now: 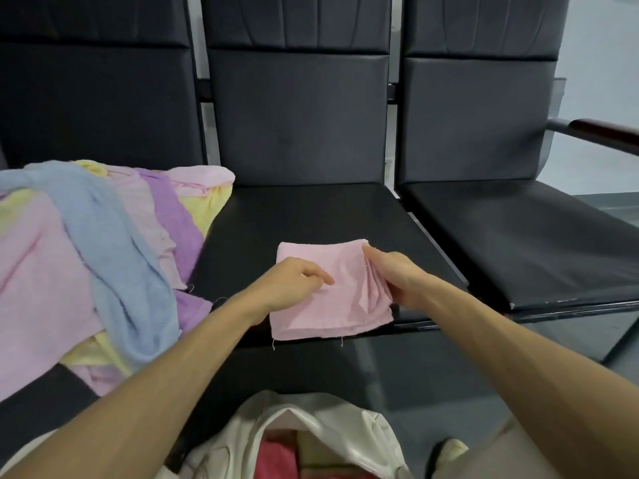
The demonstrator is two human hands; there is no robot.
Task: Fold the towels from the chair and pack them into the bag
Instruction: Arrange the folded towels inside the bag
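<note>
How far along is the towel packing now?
Done: some folded towels already sit in the bag. In hand: the pink towel, folded on the seat, left hand resting on it, right hand holding its edge. Left: the pile of unfolded towels.

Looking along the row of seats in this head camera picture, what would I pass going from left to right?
pile of unfolded towels → left hand → folded pink towel → right hand → empty black seat → wooden armrest

Folded pink towel (345, 305) flat on chair seat (311, 216); loose towels (86, 254) left.
</note>
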